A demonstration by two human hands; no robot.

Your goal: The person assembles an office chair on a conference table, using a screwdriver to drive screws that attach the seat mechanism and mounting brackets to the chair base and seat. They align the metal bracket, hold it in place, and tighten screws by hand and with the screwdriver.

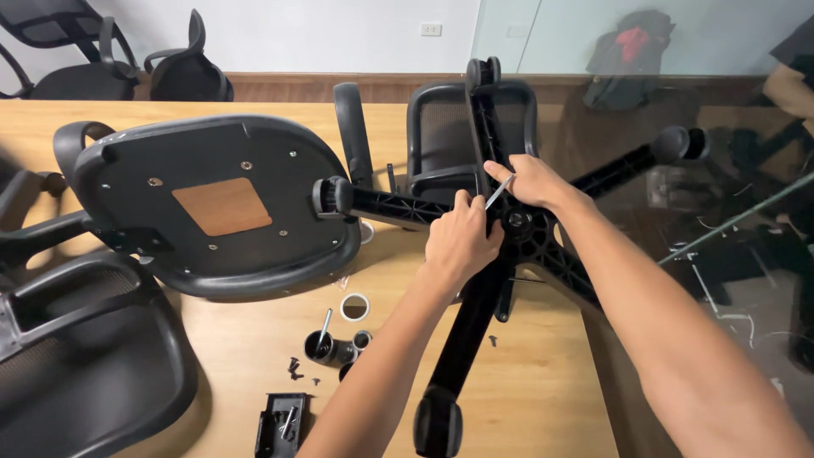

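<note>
Chair base point(543, 242), the black five-armed star with castors, lies upturned at the far right of the wooden surface point(543, 382), its hub point(516, 220) facing up at us and one arm running out past the surface edge. Our left hand point(460, 240) is clenched over the arm just beside the hub, pressing it down. Our right hand point(532, 181) pinches a slim silver tool point(498, 192), which looks like a hex key or a thin clip, between thumb and fingers, its lower end angled down toward the hub; whether its tip is seated there we cannot tell, since the left knuckles hide it.

To do this well, we judge that the base should be kept from rocking: the castor point(331, 197) at the left arm's end touches the upturned seat pan point(220, 203), and the near castor point(437, 421) could roll. So we hold the weight of the left hand close to the hub. The tool should sit square to the hub before any force goes in; at a slant it could slip toward the left thumb.

Small parts lie near on the surface: a black cylinder point(322, 346) with a silver pin in it, a white ring point(355, 306), loose screws point(295, 367) and a black bracket point(280, 424). We keep our forearms off them.
</note>
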